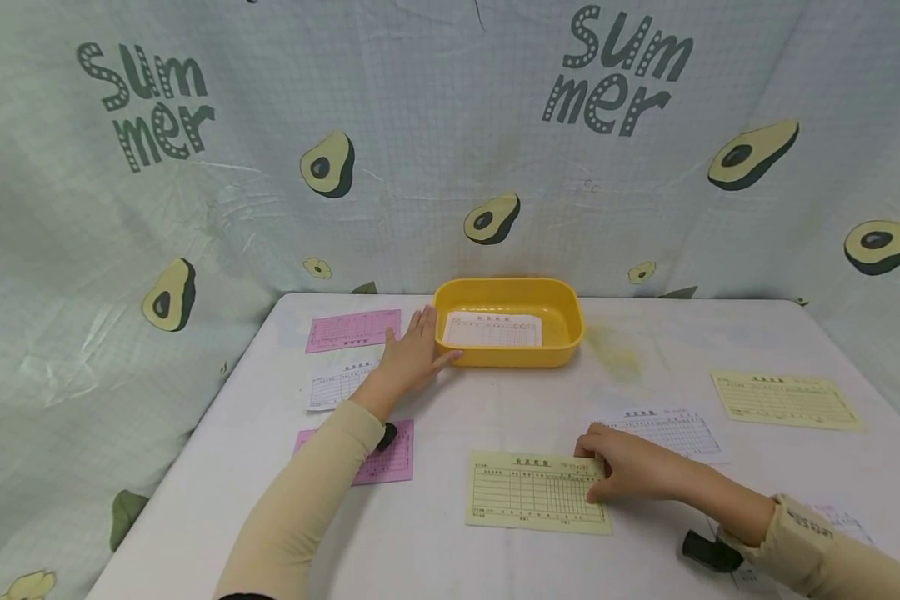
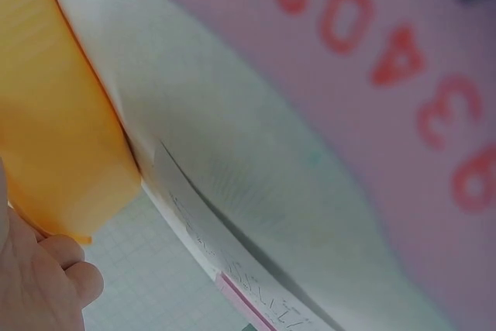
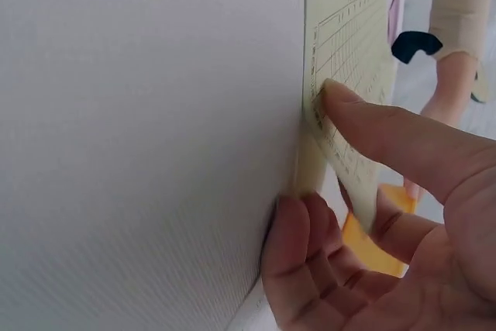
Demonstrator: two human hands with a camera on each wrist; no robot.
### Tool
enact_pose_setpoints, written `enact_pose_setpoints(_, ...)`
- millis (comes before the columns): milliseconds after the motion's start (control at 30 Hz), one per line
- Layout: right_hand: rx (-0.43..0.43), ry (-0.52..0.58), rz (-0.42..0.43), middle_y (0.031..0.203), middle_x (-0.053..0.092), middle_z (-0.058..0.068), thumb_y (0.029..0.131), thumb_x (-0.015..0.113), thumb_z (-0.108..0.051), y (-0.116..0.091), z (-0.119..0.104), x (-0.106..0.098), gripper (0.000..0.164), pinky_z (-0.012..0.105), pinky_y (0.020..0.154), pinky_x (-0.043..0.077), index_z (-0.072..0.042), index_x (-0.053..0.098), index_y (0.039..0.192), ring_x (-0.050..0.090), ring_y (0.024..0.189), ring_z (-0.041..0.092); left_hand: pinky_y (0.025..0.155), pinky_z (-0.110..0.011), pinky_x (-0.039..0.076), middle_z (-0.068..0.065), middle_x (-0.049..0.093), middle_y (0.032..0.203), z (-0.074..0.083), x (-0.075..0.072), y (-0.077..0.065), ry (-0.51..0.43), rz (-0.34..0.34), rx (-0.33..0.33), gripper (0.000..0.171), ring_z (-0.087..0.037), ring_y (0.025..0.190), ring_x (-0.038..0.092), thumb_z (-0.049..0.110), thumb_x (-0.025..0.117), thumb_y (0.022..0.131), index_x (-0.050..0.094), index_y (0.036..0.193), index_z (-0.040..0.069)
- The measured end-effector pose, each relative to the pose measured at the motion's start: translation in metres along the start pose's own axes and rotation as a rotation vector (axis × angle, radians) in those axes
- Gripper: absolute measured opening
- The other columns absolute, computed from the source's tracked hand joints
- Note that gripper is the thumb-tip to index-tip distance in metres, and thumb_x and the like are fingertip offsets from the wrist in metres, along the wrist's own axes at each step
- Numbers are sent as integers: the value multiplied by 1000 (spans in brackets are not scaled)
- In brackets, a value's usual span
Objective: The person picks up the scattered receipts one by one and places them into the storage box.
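My right hand [image 1: 637,467] pinches the right edge of a pale yellow receipt slip [image 1: 528,492]. In the right wrist view the thumb [image 3: 364,118] presses on the printed face of the slip, whose near corner bends up, and fingers lie beneath that edge. At the back, my left hand [image 1: 412,350] rests with spread fingers against the left front corner of a yellow plastic tray [image 1: 510,358]. Its thumb lies along the tray's front wall. Inside the tray is a white receipt slip [image 1: 495,332] with red print.
Left of the tray lie a pink slip [image 1: 352,330] and a white slip [image 1: 337,387]. Another pink slip [image 1: 390,462] is partly under the left forearm. To the right are a white slip [image 1: 667,433] and a yellow slip [image 1: 787,400]. More white slips [image 1: 840,521] lie beneath the right forearm.
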State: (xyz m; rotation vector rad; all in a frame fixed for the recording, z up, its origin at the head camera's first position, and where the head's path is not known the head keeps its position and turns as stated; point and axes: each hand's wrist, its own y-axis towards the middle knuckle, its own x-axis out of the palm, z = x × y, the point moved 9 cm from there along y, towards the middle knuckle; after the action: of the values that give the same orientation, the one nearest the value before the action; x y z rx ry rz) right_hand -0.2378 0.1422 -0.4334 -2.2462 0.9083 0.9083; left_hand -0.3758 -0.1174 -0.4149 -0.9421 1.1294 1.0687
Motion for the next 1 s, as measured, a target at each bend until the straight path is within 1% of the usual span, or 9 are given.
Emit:
enact_pose_setpoints(100, 9, 46, -7, 92, 55, -3, 82, 87, -19, 0, 4, -3, 31, 25, 61, 42, -14, 64, 101, 50, 72, 14, 118, -68, 10, -15, 7, 171, 0, 0, 1, 1, 2, -2, 97, -29, 157, 7, 64, 45, 102, 5, 163, -1)
enact_pose_setpoints(200, 3, 125, -12, 92, 59, -2, 84, 85, -16, 1, 7, -4, 31, 25, 61, 43, -12, 61, 104, 51, 70, 14, 119, -68, 9, -15, 6, 171, -1, 0, 1, 2, 4, -7, 98, -29, 157, 7, 64, 45, 102, 4, 163, 0)
enact_pose_setpoints(300, -3, 214, -19, 91, 63, -1, 86, 83, -11, 2, 11, -3, 32, 24, 62, 47, -8, 60, 108, 54, 69, 14, 119, -68, 8, -15, 6, 171, -1, 1, 1, 3, 1, -7, 99, -29, 157, 7, 65, 45, 102, 4, 163, -1)
enact_pose_setpoints(367, -4, 248, -17, 89, 63, 0, 87, 81, -9, 3, 13, -1, 34, 24, 62, 48, -7, 60, 112, 55, 69, 14, 119, -68, 8, -15, 6, 171, -1, 1, 0, 4, -3, -5, 100, -29, 157, 7, 66, 45, 101, 4, 163, -1)
enact_pose_setpoints(500, -3, 274, 7, 86, 60, 1, 88, 78, -6, 4, 16, -2, 36, 24, 61, 47, -6, 61, 120, 55, 67, 14, 119, -68, 7, -15, 6, 171, 0, 2, 0, 1, -7, -2, 99, -29, 157, 7, 66, 44, 102, 4, 163, -1)
enact_pose_setpoints(633, 8, 304, 36, 88, 58, 4, 92, 74, -4, 4, 18, -7, 33, 26, 61, 53, -6, 65, 123, 60, 67, 16, 119, -68, 7, -15, 5, 170, 1, 1, 0, -3, -11, -2, 98, -29, 157, 7, 65, 42, 103, 4, 163, -2)
enact_pose_setpoints(733, 6, 337, 62, 91, 59, 6, 94, 70, -2, 3, 18, -13, 31, 29, 62, 57, -5, 67, 125, 62, 69, 18, 119, -68, 7, -15, 5, 170, 1, 0, -1, -7, -12, -1, 98, -29, 157, 7, 64, 42, 103, 3, 163, -3)
enact_pose_setpoints(1000, -47, 407, 110, 93, 60, 9, 98, 66, -4, 0, 16, -35, 32, 30, 64, 58, 3, 67, 129, 59, 69, 14, 119, -67, 7, -15, 5, 170, 0, 0, 0, -15, -16, -4, 98, -29, 157, 6, 65, 43, 103, 2, 163, -1)
